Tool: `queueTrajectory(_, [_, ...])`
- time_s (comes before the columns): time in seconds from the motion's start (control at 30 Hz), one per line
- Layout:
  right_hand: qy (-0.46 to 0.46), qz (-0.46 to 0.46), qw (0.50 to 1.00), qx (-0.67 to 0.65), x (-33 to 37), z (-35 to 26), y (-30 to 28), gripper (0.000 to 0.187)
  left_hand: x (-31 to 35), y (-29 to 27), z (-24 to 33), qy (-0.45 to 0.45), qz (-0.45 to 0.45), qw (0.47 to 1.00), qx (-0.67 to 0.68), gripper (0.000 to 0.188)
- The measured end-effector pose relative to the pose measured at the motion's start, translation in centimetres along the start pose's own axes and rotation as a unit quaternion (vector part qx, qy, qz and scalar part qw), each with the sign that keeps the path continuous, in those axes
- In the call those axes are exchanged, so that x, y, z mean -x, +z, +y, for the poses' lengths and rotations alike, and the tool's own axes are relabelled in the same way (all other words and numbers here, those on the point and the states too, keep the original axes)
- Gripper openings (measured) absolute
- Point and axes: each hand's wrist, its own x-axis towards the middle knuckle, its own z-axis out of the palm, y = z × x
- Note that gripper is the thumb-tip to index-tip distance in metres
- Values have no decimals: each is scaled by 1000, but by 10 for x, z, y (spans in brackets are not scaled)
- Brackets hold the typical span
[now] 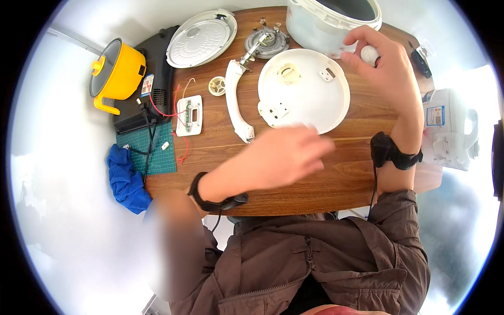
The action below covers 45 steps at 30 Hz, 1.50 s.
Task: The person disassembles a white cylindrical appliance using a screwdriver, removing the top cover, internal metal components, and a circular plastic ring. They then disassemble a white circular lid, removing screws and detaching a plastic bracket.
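Note:
My right hand (391, 60) is raised at the upper right, beside the white pot body (320, 26). A small white round piece (369, 54) is held in its curled fingers; its exact kind is unclear. My left hand (294, 157) hovers over the front middle of the table, just below the white round lid shell (310, 94). Motion smears its fingers, the palm faces away, and nothing shows in it. Left of the shell lies a curved white handle (235, 100). Behind it is a grey metal disc with a bracket (266, 43).
On the left are a yellow pot (119, 71), a black appliance (163, 68), a green cutting mat (157, 157) and a blue cloth (125, 176). A silver lid (202, 39), a wired white panel (189, 115) and a white ring (217, 85) lie nearby. A jug (446, 126) stands right.

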Motion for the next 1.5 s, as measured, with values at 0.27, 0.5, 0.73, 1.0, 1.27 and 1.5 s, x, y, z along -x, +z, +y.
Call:
queueTrajectory(0.27, [-199, -54, 978, -3, 17, -40, 53, 12, -2, 59, -18, -30, -247, 912, 327, 20])
queueTrajectory(0.5, [-204, -100, 973, -38, 25, -51, 69, 12, -2, 74, -36, -43, -183, 895, 404, 20])
queueTrajectory(0.73, [-234, -125, 951, -159, 32, -77, 51, 27, 1, 81, -36, -55, -157, 878, 449, 20])
queueTrajectory(1.0, [-82, 59, 962, -252, 27, -58, 42, 48, -2, 76, -37, -46, -189, 887, 418, 21])
queueTrajectory(1.27, [-56, 158, 866, -471, 21, -63, 41, 37, -1, 85, -44, -57, -171, 872, 456, 21])
queueTrajectory(1.5, [-53, 210, 931, -293, 23, -52, 58, 40, -2, 74, -40, -47, -165, 893, 415, 25])
